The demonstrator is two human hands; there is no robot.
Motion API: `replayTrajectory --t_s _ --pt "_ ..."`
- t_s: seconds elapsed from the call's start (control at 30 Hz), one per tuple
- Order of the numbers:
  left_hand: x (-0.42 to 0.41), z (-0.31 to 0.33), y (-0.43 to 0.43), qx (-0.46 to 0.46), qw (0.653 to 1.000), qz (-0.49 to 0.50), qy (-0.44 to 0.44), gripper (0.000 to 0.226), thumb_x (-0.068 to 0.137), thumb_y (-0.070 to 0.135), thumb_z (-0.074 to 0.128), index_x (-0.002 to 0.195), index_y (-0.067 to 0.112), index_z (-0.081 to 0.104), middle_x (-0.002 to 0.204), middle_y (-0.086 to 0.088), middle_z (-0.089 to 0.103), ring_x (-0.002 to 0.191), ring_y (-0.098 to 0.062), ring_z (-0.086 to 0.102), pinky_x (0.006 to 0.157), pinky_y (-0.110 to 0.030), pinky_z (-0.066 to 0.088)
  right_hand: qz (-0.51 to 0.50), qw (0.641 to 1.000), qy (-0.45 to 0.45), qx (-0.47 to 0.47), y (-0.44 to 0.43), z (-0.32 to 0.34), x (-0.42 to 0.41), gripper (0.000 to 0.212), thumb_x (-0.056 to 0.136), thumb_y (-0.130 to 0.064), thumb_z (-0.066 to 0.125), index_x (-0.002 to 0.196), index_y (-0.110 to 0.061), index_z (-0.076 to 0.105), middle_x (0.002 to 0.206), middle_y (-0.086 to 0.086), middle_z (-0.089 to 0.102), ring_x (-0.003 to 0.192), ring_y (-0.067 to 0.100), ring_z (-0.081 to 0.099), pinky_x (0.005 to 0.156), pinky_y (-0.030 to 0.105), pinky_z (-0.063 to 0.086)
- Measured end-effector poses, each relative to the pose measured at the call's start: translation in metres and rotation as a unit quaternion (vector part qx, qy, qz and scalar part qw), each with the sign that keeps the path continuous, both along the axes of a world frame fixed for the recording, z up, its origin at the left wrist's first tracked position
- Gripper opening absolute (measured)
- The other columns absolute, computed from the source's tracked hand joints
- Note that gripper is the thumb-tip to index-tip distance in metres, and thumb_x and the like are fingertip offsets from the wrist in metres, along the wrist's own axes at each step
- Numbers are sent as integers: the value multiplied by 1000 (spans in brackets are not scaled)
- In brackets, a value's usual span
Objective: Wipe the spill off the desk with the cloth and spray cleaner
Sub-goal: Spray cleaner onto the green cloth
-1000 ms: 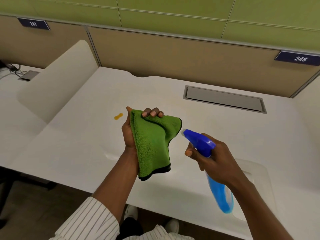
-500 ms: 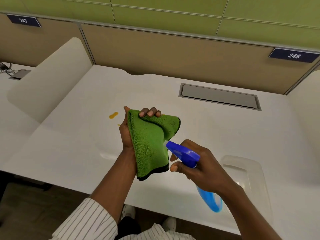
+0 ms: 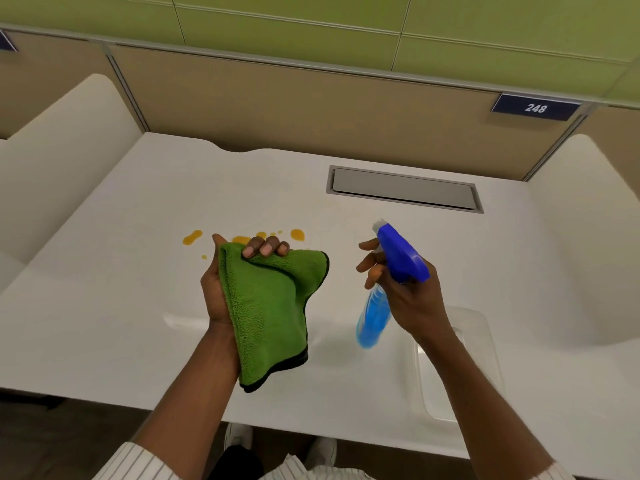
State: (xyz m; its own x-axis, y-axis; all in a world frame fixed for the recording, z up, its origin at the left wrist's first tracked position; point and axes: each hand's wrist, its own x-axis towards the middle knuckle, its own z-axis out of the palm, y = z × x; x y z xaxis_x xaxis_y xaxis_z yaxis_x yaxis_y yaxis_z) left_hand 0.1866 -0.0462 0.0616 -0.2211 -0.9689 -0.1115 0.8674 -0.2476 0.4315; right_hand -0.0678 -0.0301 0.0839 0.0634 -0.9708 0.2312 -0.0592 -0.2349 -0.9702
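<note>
Orange spill drops (image 3: 192, 236) lie in a row on the white desk (image 3: 104, 306), partly hidden behind my left hand. My left hand (image 3: 216, 289) grips a folded green cloth (image 3: 270, 313) with a black edge, held above the desk just in front of the spill. My right hand (image 3: 408, 303) holds a spray bottle (image 3: 398, 258) with a blue head and blue liquid. It sits to the right of the cloth, nozzle pointing up and away, forefingers spread off the trigger.
A grey cable hatch (image 3: 403, 188) is set into the desk at the back right. A clear plastic tray (image 3: 460, 358) lies near the front edge under my right forearm. White side dividers (image 3: 62, 140) and a tan back panel bound the desk.
My right hand has pulled the spray bottle away from the cloth, to the right and up. The view has shifted, and more spill drops now show behind the cloth.
</note>
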Motion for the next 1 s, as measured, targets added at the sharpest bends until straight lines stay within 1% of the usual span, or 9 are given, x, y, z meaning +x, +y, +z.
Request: replayTrajectory --t_s 0.17,0.3,0.47,0.57,0.63,0.73,0.87,0.93,1.0 --pt "-2 -4 7 15 1000 -2 0 64 108 71 35 77 19 57 88 -1 60 100 -25 54 108 -37 35 -68 997 20 -10 -32 -24 -17 32 96 2 59 125 -13 63 104 -11 77 89 15 74 86 31 63" --pt "-6 -4 11 24 1000 0 -1 62 107 71 38 77 20 57 87 -1 60 100 -25 54 108 -38 36 -123 991 45 18 -53 -41 -28 28 99 2 61 127 4 63 107 -19 77 93 16 75 96 38 62" --pt "-10 -6 14 35 999 -14 6 66 108 72 33 78 19 57 88 -2 59 101 -26 53 108 -39 34 -146 988 42 29 -64 -43 -32 31 99 -2 63 108 -31 70 112 -21 76 94 18 75 95 37 61" --pt "-11 -9 15 36 999 -17 5 68 109 73 31 77 19 57 88 -3 59 101 -26 55 108 -39 34 -154 986 48 33 -71 -48 -37 22 99 -3 64 115 -18 68 111 -25 75 95 16 75 96 36 61" --pt "-13 -9 17 40 999 -16 4 68 109 73 32 77 18 57 88 -3 58 99 -26 56 108 -39 35 -163 985 50 31 -76 -50 -41 21 99 -4 64 119 -9 67 112 -24 75 96 19 74 97 38 61" --pt "-17 -10 19 50 999 -11 0 67 108 73 33 76 19 55 87 -3 56 98 -26 56 106 -38 36 -172 983 57 39 -81 -52 -43 22 100 -6 65 120 -13 66 112 -22 75 101 24 74 99 41 60" --pt "-21 -13 23 59 998 -4 -4 67 108 73 33 75 20 55 87 -2 55 97 -25 55 107 -38 36 -198 976 55 71 -83 -57 -41 32 97 -16 70 126 -5 64 120 1 73 110 29 72 105 48 57" --pt "-22 -14 24 64 998 -4 -3 67 108 73 33 75 19 55 86 -2 56 98 -26 55 106 -39 36 -210 972 53 91 -78 -57 -38 40 93 -30 72 125 -8 62 121 5 72 112 23 70 106 44 56" --pt "-22 -15 24 59 998 -6 1 67 108 73 34 76 19 56 88 -3 56 98 -27 56 107 -39 35 -225 966 65 107 -70 -57 -35 64 83 -56 71 130 -13 60 123 7 71 114 24 68 103 39 56"
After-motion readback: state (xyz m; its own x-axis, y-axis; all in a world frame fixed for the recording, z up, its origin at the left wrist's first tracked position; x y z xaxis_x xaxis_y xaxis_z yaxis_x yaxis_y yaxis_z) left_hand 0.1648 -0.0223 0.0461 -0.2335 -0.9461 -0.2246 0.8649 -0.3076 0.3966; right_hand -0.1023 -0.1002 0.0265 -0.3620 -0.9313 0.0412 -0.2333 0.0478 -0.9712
